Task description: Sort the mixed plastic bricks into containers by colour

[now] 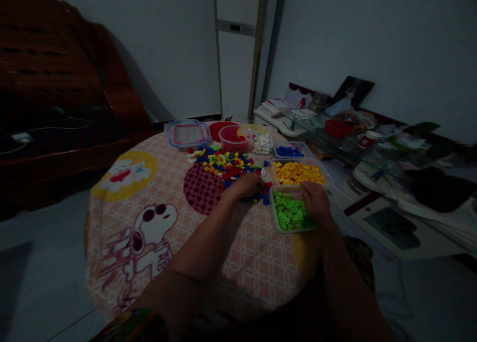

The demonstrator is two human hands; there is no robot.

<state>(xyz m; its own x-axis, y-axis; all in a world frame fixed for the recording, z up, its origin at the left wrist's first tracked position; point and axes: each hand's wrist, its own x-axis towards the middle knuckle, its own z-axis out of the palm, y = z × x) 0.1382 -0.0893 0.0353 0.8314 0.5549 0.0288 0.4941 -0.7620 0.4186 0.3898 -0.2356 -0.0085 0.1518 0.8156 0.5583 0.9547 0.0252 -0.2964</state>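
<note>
My left hand (246,186) reaches to the right edge of a pile of mixed coloured bricks (227,162), fingers bent down among them; what they hold, if anything, is hidden. My right hand (316,201) is over the right side of a clear box of green bricks (291,212), its fingers curled near the back rim and what is under them unclear. Behind that stands a box of yellow bricks (298,173), and farther back one of blue bricks (289,151). White bricks (262,143) lie in a clear container left of the blue ones.
A round pink bowl (234,139), a red lid (219,131) and a clear box with blue edging (187,134) stand at the back of the cloth-covered table (246,262). A cluttered glass shelf (324,138) is at right, a wooden bench (63,83) at left.
</note>
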